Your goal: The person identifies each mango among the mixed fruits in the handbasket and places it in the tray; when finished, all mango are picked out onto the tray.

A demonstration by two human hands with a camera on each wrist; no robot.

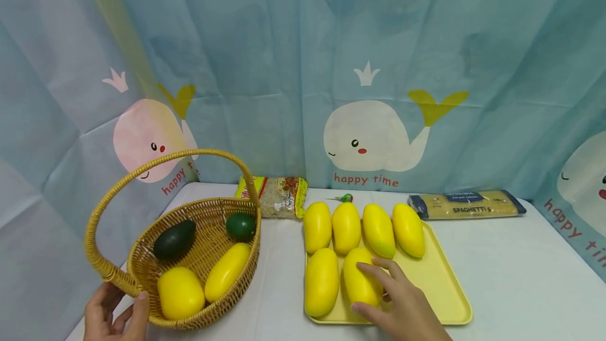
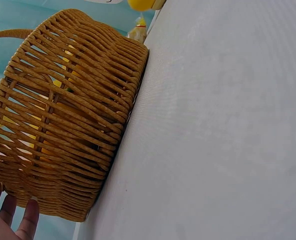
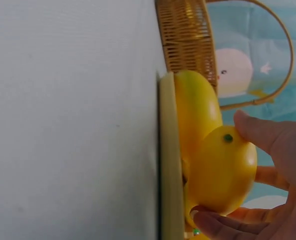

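My left hand [image 1: 115, 313] holds the near left end of a wicker basket [image 1: 251, 283], thumb at the rim beside the foot of the handle. Inside it lie a dark avocado [image 1: 175, 240], a smaller green fruit [image 1: 240, 226] and two yellow mangoes, one rounded [image 1: 181, 292], one long [image 1: 228, 271]. My right hand [image 1: 402, 299] grips a mango [image 1: 358, 278] at the front of a yellow tray [image 1: 447, 299]. In the right wrist view the thumb and fingers span this mango [image 3: 220, 170]. Whether it touches the tray is hidden. Another mango [image 1: 322, 282] lies on its left.
Behind the held mango, several mangoes [image 1: 346, 228] form a row on the tray. Along the back lie a bag of dry food [image 1: 279, 196], a small green wrapped item [image 1: 347, 198] and a spaghetti pack [image 1: 468, 204]. A whale-print curtain [image 1: 265, 67] closes off the back.
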